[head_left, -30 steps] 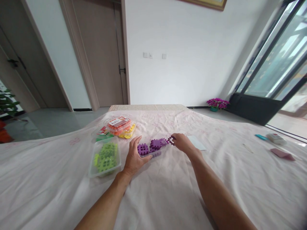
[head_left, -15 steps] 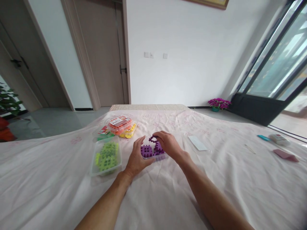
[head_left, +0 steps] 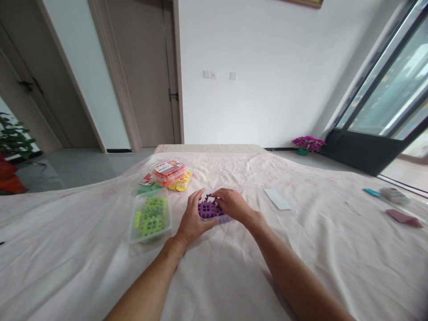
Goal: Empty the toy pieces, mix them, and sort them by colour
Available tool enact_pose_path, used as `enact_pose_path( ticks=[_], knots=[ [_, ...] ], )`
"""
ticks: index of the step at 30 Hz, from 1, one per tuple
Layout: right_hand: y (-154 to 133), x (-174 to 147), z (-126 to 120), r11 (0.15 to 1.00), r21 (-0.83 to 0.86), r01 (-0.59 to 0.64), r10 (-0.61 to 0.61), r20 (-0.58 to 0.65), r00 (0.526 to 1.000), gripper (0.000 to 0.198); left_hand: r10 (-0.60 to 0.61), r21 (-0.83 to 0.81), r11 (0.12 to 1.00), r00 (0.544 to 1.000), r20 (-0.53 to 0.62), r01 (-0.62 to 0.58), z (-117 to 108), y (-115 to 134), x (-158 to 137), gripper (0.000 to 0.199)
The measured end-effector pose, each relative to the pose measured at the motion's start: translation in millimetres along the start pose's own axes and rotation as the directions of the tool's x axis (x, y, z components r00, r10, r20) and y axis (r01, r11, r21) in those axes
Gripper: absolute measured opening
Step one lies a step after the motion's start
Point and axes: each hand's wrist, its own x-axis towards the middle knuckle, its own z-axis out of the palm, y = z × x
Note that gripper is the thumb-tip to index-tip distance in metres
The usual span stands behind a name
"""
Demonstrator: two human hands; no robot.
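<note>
A clear plastic container [head_left: 223, 219] filled with purple interlocking plastic blocks [head_left: 206, 209] sits between my hands. My left hand [head_left: 194, 218] is curved around its left end, thumb along the front edge and fingers at the far side. Over the container's right part, my right hand [head_left: 233, 204] pinches a purple lattice piece [head_left: 210, 197], low above the other blocks. My right fingertips are partly hidden behind the hand. Left of my left hand stands a clear box [head_left: 133, 234] of light green blocks [head_left: 152, 217].
Behind the green box lie packs of orange blocks [head_left: 169, 173] and yellow blocks [head_left: 181, 183]. A clear lid with a white label [head_left: 277, 199] rests to the right. Farther right are a blue item [head_left: 372, 192], a whitish bundle [head_left: 395, 196] and a pink cloth [head_left: 404, 217].
My right hand has lowered slightly toward the container with the purple piece. My left hand keeps its place at the container. The view has shifted slightly.
</note>
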Motion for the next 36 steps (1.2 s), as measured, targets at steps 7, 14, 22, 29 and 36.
enact_pose_path(
  ticks=[7, 14, 22, 29, 36],
  knots=[
    [14.6, 1.0, -10.9, 0.996, 0.035, -0.082, 0.086, -0.163, 0.983, 0.038, -0.017, 0.024, 1.000, 0.999, -0.046, 0.018, 0.3, -2.2, 0.1, 0.096],
    [65.6, -6.6, -19.0, 0.912, -0.121, -0.391, 0.381, -0.101, 0.919, 0.044, -0.008, 0.080, 0.996, 0.979, -0.204, 0.025, -0.2, -6.1, 2.9, 0.092],
    [72.1, -13.6, 13.6, 0.905, -0.241, -0.350, 0.368, 0.033, 0.929, 0.056, 0.043, 0.108, 0.994, 0.977, -0.208, -0.020, -0.5, -5.7, 3.9, 0.091],
    [66.0, -12.2, 14.0, 0.899, -0.289, -0.330, 0.348, 0.011, 0.938, 0.026, 0.026, 0.100, 0.995, 0.979, -0.202, -0.006, -0.4, -8.1, 3.2, 0.091],
    [82.0, -9.8, 5.5, 0.849, -0.072, -0.524, 0.514, -0.123, 0.849, 0.039, 0.052, 0.111, 0.993, 0.979, -0.199, -0.030, -1.7, -6.3, 4.3, 0.091]
  ],
)
